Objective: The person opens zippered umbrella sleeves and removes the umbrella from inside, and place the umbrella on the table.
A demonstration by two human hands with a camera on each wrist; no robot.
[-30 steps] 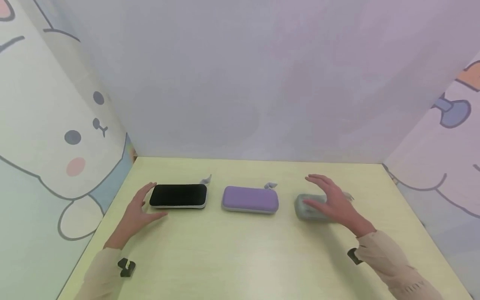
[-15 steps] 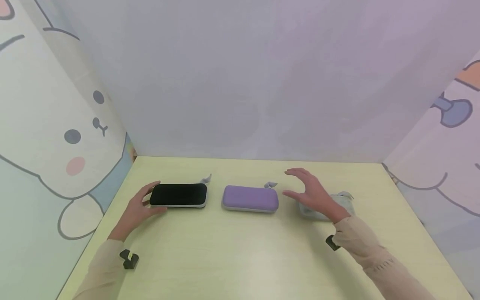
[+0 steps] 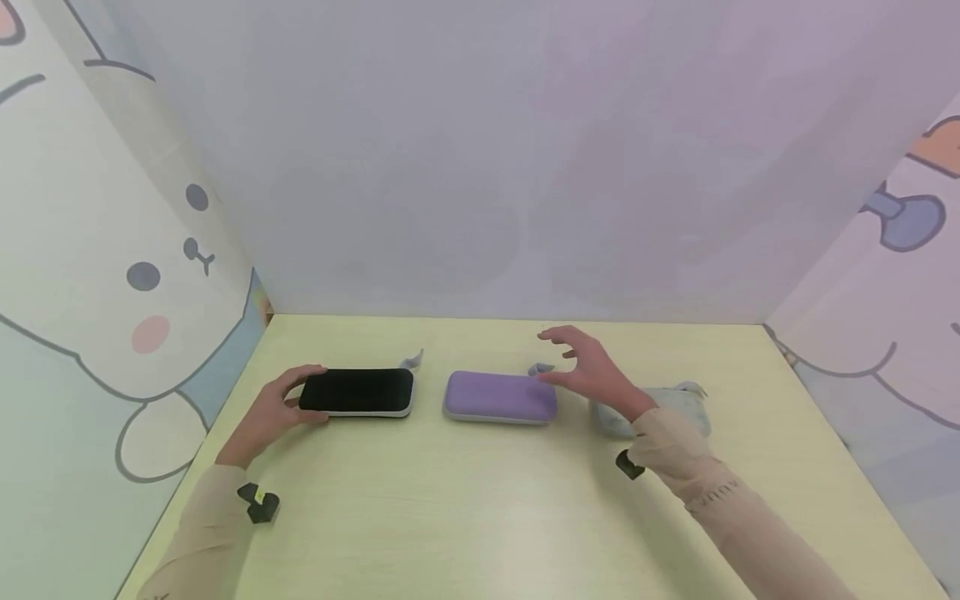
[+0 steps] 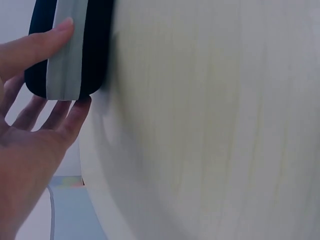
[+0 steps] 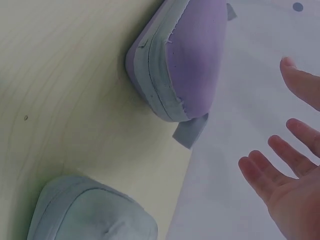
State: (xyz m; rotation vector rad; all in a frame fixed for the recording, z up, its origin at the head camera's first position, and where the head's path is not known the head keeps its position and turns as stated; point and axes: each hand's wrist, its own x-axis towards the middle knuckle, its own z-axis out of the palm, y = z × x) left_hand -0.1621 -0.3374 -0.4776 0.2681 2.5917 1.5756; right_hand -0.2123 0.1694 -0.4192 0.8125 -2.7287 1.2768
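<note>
A black zippered case (image 3: 358, 392) with a pale zip band lies at the left of the table. My left hand (image 3: 268, 415) grips its left end; in the left wrist view the thumb (image 4: 59, 37) presses on the zip band (image 4: 65, 75) and the fingers bend around the end. In the middle lies a purple zippered case (image 3: 498, 397). My right hand (image 3: 592, 371), empty with fingers spread, hovers at its right end, the thumb overlapping its corner in the head view. The right wrist view shows this hand (image 5: 295, 190) apart from the purple case (image 5: 195, 60).
A grey-green soft case (image 3: 682, 407) lies at the right, partly hidden under my right forearm. Each case has a small fabric tab at its back right. The pale wooden table (image 3: 450, 508) ends at a lilac wall (image 3: 480, 167), with cartoon-printed panels on both sides.
My right hand has moved left from over the grey-green case to the purple case's right end. My left hand has closed in on the black case's left end. The cases stay put.
</note>
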